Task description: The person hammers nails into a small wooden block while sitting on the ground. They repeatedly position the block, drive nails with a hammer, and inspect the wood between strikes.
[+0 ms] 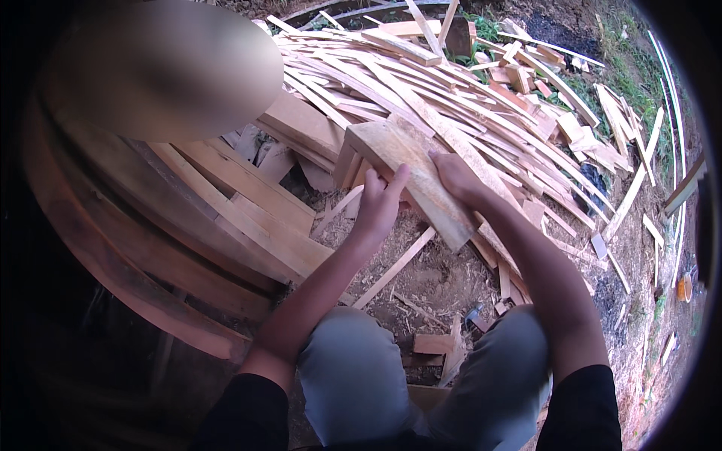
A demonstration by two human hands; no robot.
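Observation:
A short, wide wooden board (410,180) is held at a slant in front of my knees, its far end pointing up and left. My left hand (382,201) grips its near-left edge, with the thumb lying on the upper face. On the opposite edge, my right hand (457,179) is closed over the board, fingers partly hidden. Just under the board's far end, upright wooden pieces (347,167) show; whether they are joined to it I cannot tell.
A large heap of thin wood strips (451,113) spreads beyond the board. Long thick planks (248,218) lie at the left. Wood offcuts (434,344) and a small bluish tool (475,317) lie between my knees on shavings-covered ground. A blurred patch hides the upper left.

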